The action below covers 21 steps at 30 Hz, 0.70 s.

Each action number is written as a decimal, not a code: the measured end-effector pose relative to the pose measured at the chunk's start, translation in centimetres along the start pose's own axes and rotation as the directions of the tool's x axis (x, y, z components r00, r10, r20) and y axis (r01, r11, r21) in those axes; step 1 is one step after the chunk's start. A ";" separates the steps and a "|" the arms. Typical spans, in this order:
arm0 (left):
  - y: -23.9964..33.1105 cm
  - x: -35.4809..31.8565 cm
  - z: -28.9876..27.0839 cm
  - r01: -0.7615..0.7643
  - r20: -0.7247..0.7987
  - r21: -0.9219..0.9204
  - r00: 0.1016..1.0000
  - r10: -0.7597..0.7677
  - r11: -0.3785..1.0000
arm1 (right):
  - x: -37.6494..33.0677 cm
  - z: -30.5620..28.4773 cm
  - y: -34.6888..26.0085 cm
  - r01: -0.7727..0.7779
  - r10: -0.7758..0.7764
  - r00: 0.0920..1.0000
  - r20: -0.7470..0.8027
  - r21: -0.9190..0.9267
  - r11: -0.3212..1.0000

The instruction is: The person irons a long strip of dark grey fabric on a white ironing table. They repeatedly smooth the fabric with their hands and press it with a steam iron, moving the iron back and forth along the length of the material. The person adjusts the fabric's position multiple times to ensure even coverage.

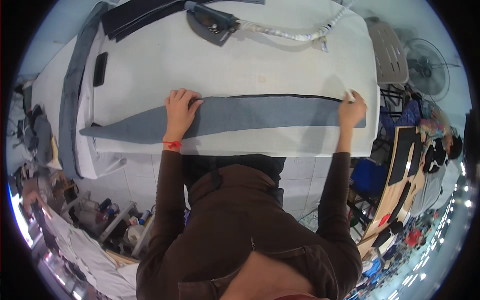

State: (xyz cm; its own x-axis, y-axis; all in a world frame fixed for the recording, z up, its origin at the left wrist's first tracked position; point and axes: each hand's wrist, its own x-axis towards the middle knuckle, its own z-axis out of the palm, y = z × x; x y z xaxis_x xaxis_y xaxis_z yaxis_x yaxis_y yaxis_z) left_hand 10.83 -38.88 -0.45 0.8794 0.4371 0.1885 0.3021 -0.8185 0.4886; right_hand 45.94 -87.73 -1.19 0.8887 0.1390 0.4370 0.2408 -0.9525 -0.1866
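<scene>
The long grey fabric strip (pixel 240 116), which is tapered to a point at its left end and has a dark edge along the top of its right half, lies flat across the white padded desk (pixel 250 60), close to the near edge and almost parallel to it. The left hand (pixel 180 111) rests flat on the strip, a little left of the middle, with the fingers spread over the upper edge of the cloth and the palm pressing down; it grips nothing. A thin red string is tied around this wrist. The right hand (pixel 351 109) is at the right end of the strip, with the fingers bent down onto the top corner of the cloth; I cannot tell for sure if it pinches the fabric or only presses it. Both arms are in brown sleeves. Farther back on the desk, well apart from the hands, a dark steam iron (pixel 210 22) stands with a white wrapped hose (pixel 295 32) going to the right. A black phone (pixel 100 69) lies near the left side of the desk, and a dark piece of cloth (pixel 135 17) lies at the far left corner. A standing fan (pixel 427 67) is at the right, beyond the desk.
</scene>
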 end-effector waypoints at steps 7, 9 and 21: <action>-3.4 -0.4 -3.0 -0.030 0.081 -0.023 0.996 0.032 0.999 | 2.3 0.3 -37.8 0.547 -0.543 0.801 -0.254 0.679 0.490; -3.1 -0.1 -2.9 -0.029 0.090 -0.060 0.995 0.034 0.998 | 4.9 3.1 -44.5 0.548 -0.587 0.794 -0.159 0.606 0.577; -4.8 -1.0 -2.1 -0.062 -0.015 -0.202 0.998 0.060 0.977 | 8.7 5.7 -51.2 0.366 -0.559 0.632 0.536 0.429 0.826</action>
State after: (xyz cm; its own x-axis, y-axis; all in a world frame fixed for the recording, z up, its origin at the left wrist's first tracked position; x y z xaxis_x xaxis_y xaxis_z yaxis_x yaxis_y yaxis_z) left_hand 7.70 -34.65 -1.17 0.8904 0.3926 0.2304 0.1664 -0.7517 0.6381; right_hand 43.59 -36.22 7.12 0.6369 0.7655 -0.0914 0.6915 -0.6196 -0.3714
